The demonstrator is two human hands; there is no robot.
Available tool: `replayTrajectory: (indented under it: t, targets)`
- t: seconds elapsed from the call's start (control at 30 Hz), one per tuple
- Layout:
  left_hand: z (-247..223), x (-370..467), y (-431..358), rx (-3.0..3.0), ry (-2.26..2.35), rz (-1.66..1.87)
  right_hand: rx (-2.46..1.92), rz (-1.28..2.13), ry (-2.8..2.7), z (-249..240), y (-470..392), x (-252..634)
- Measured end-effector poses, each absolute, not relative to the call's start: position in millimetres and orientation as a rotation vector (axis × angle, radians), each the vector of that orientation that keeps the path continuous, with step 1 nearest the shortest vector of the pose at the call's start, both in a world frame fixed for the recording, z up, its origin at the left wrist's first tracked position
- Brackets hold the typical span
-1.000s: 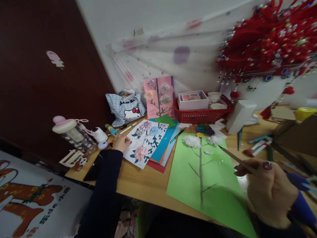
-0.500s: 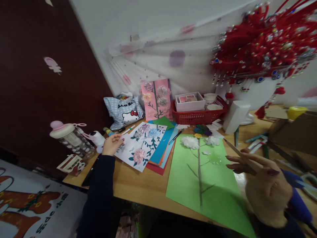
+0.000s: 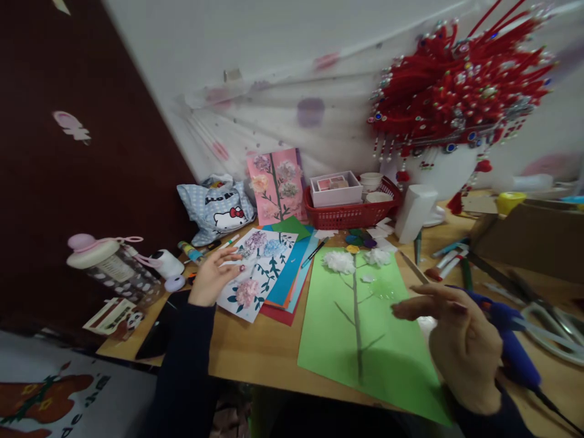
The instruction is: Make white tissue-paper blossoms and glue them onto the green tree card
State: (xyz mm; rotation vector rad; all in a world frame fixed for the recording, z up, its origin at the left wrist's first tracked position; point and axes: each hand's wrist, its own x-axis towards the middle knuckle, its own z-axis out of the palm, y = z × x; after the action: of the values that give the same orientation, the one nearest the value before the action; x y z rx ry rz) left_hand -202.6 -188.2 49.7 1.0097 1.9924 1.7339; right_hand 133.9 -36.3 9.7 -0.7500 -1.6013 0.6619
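My left hand [image 3: 214,277] is over the left part of a white sheet with flower pictures [image 3: 267,267], its fingers apart and nothing visible in them. My right hand [image 3: 465,347] hovers by the right edge of a green sheet [image 3: 328,340], fingers loosely spread, with nothing visible between them. A thin tan stick [image 3: 413,267] shows just beyond its fingers, its near end hidden by the hand. The green sheet bears a drawn dark stem [image 3: 357,322], two white ruffled flowers [image 3: 339,261] near its top and a small white piece [image 3: 367,278].
Behind are a pink flower picture [image 3: 277,188], a red basket [image 3: 344,216] and a checked bag [image 3: 219,210]. A bottle [image 3: 116,267] stands left. Coloured sheets [image 3: 285,286] and a pen [image 3: 314,252] lie mid-table. At right are a blue glue gun [image 3: 513,347] and scissors [image 3: 554,322].
The view has shifted slightly right. My right hand held the tan stick across its fingers; now the stick appears beyond them, seemingly let go. My left hand has moved further over the white sheet.
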Motion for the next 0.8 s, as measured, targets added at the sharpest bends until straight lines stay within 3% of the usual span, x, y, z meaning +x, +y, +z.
replayTrajectory:
  t: [0.27, 0.57, 0.8]
  targets:
    - [57.0, -49.5, -151.8, 1.159, 1.357, 1.636, -0.510, 1.376, -1.646, 23.6, -80.9, 108.8]
    - [41.4, -11.9, -142.4, 0.992, 1.240, 1.778, -0.536, 1.474, -1.306, 27.0, -85.4, 108.1]
    - [37.5, -17.0, -148.2, 0.930, 1.279, 1.778, -0.584, 1.409, -1.462, 26.1, -87.5, 109.9]
